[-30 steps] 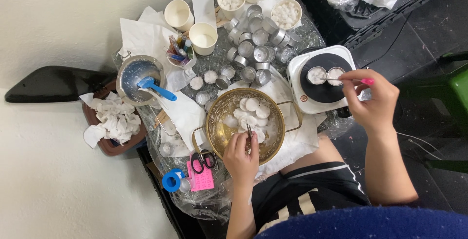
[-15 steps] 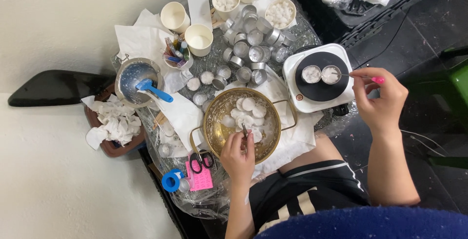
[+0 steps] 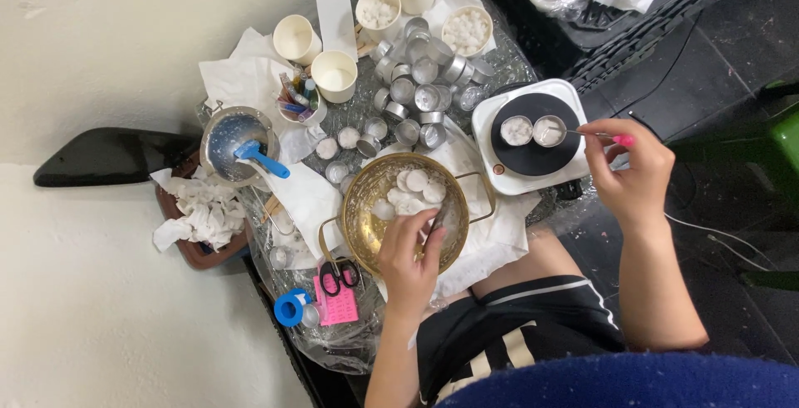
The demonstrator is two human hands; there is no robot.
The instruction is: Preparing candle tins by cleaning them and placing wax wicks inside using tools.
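Brass bowl point(image 3: 370, 208): on the table point(image 3: 516, 59), before the person; white wax discs point(image 3: 414, 181) lie inside.
Hot plate point(image 3: 499, 171): right of the bowl, carrying two small tins point(image 3: 533, 130) of white wax.
Paper cups point(image 3: 334, 74): at the far side, two filled with white pieces.
Empty tins point(image 3: 416, 96): clustered between cups and bowl.
Left hand point(image 3: 409, 262): over the bowl's near rim, fingers curled down into it around a thin dark tool.
Right hand point(image 3: 628, 171): pinched on a pink-handled stick point(image 3: 601, 135), tip at the right tin.
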